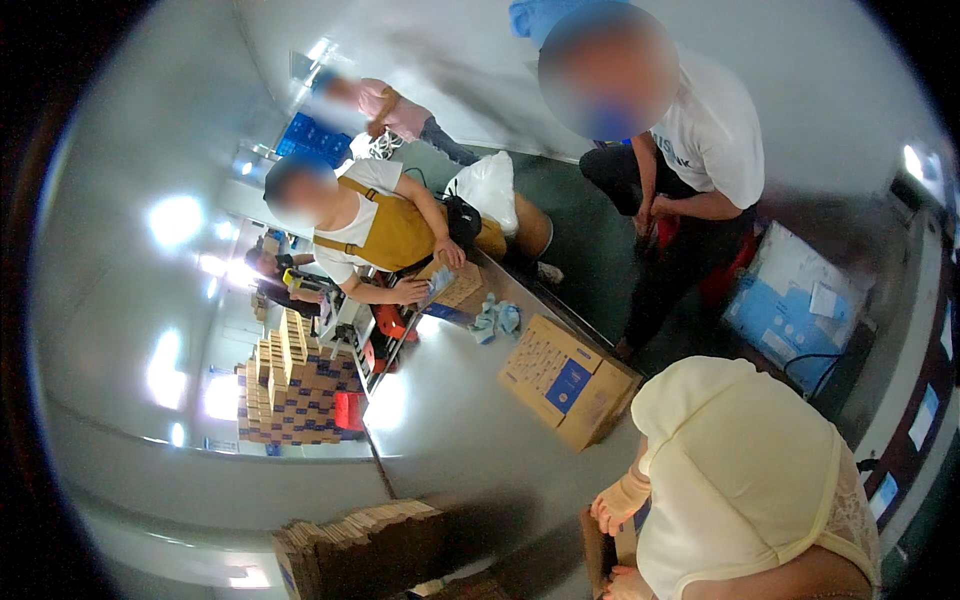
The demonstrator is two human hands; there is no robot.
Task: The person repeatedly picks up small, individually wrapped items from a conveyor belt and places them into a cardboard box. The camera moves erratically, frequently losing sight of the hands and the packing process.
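Neither of my own hands shows in the head view. Nearest to me, at the lower right, a person in a cream head covering (740, 480) bends over the steel table (450, 430). That person's hands (612, 512) hold a small open cardboard box (598, 548) at the table's edge. A closed brown carton with a blue label (565, 380) lies tilted on the table just beyond them. A stack of flat folded cartons (360, 545) sits at the near edge.
Across the table a person in a yellow apron (385, 235) handles a small box (458, 288); pale blue gloves (496, 318) lie nearby. A person in a white shirt (700, 140) stands at right. Stacked cartons (290, 390), a white bag (490, 185) and a blue-white floor carton (790, 300) surround the table.
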